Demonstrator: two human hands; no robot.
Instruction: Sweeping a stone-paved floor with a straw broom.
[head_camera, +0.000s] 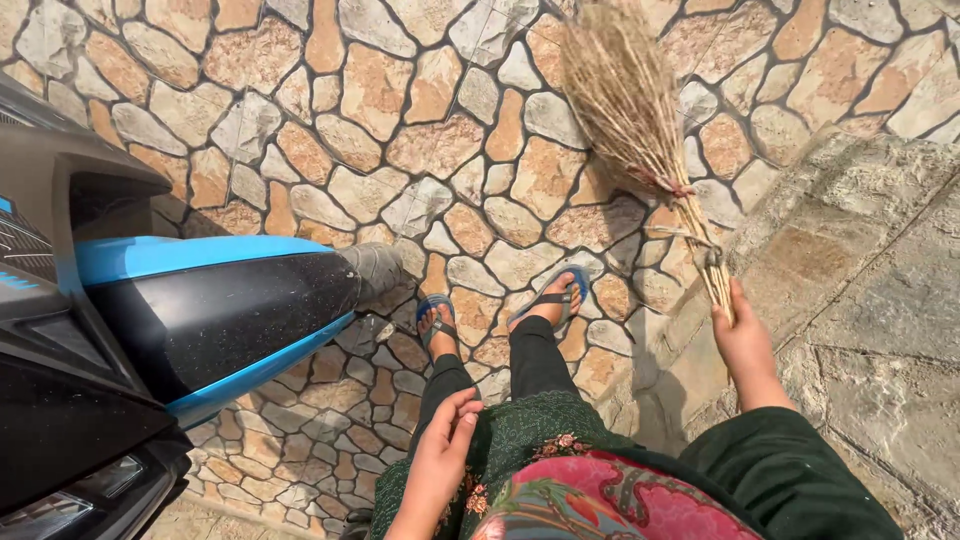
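Broom: 1, bristle head out ahead over the stone paving, thin stick end gripped low in the right hand, fingers closed round it, arm reaching forward. Left hand holds nothing, fingers loosely extended, resting against the green tunic at the thigh. 2 feet in 2 blue sandals; 1 black-and-blue scooter just left of them.

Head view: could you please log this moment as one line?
right hand: grips twig broom by its handle end | left hand: empty, against green tunic | scooter: beside person | ground: stone paving
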